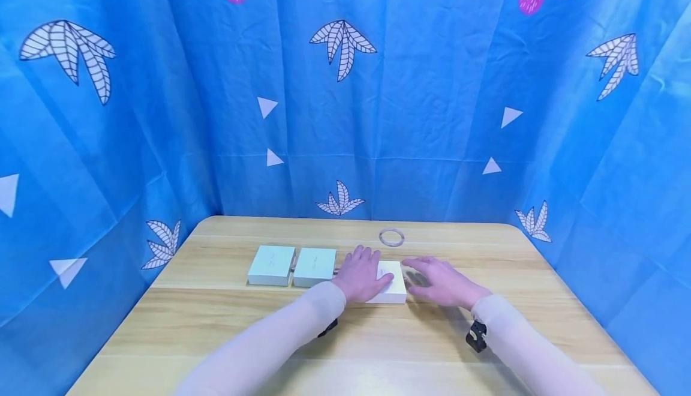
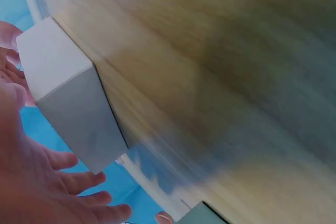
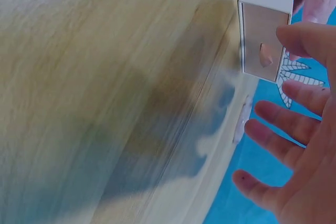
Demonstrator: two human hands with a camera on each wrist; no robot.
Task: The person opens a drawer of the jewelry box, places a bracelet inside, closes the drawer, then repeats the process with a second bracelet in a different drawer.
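Note:
In the head view a small white box sits on the table under my left hand, which rests on its left part with fingers stretched out. My right hand hovers by the box's right side, fingers spread and loosely bent, holding nothing. From the right wrist view, the box's near end shows a beige inset panel with a small pinkish tab or opening on it. The right thumb is close to that end; contact cannot be told. A pale purple bangle lies behind the box.
Two pale green boxes stand side by side left of my left hand, with a small tab between them. The wooden table ends at a blue patterned curtain at the back and sides.

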